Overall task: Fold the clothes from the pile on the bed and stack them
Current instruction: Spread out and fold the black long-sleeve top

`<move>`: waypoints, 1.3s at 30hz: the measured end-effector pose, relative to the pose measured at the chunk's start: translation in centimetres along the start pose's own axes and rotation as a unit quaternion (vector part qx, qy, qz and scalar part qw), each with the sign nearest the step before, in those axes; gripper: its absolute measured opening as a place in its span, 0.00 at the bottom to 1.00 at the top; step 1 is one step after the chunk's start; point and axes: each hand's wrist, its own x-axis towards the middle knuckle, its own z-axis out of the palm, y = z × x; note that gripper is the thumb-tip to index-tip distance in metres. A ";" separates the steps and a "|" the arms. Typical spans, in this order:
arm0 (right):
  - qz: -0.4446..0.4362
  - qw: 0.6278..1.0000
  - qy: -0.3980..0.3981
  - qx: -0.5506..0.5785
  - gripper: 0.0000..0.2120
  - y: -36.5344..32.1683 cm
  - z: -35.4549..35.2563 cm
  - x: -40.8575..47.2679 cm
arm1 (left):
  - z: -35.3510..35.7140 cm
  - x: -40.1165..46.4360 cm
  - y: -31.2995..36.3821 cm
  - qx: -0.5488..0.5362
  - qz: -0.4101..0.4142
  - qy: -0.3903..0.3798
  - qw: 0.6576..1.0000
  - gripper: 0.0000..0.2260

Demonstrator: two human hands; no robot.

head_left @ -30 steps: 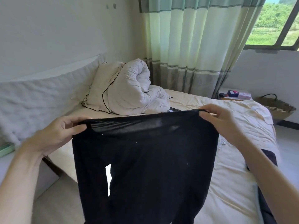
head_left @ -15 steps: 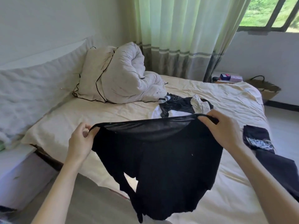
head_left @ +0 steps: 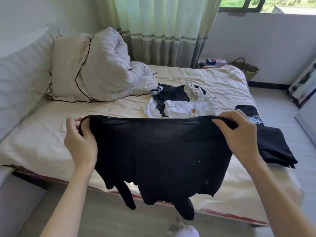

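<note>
I hold a pair of black trousers (head_left: 159, 151) by the waistband, stretched wide over the near part of the bed (head_left: 42, 134). My left hand (head_left: 80, 142) grips the band's left end and my right hand (head_left: 239, 135) grips its right end. The legs hang bunched over the bed's front edge. A small pile of black and white clothes (head_left: 179, 103) lies mid-bed behind the trousers. At the right edge of the bed lies a folded dark garment (head_left: 273, 147), with another dark piece bearing a white print (head_left: 249, 113) behind it.
A rolled white duvet and pillow (head_left: 95, 69) sit at the head of the bed on the left. Curtains (head_left: 162, 31) hang behind. A woven basket (head_left: 246, 69) and a small stand with boxes (head_left: 213, 62) are by the far wall. Grey floor (head_left: 102, 216) lies below me.
The view has tilted down and I have lowered the trousers from chest height onto the bed's near part. The legs have bunched up at the front edge. Both hands keep their hold.
</note>
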 end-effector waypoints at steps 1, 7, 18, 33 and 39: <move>-0.007 1.000 0.012 -0.022 0.05 -0.6 0.1 0.2 | -0.1 0.7 0.1 -0.002 0.028 0.004 1.000 0.06; -0.059 0.977 0.085 -0.189 0.12 -1.6 3.4 4.8 | -0.1 8.4 -0.6 0.064 0.160 0.007 0.985 0.09; -0.084 0.927 -0.048 -0.363 0.19 8.8 27.4 17.7 | 13.6 22.6 -16.2 0.296 0.246 -0.141 0.912 0.12; -0.010 0.893 -0.203 -0.401 0.23 27.7 59.7 23.2 | 33.2 31.0 -45.8 0.438 0.194 -0.241 0.844 0.17; 0.040 0.873 -0.214 -0.437 0.22 34.8 65.7 21.0 | 39.7 29.6 -54.0 0.432 0.203 -0.292 0.829 0.14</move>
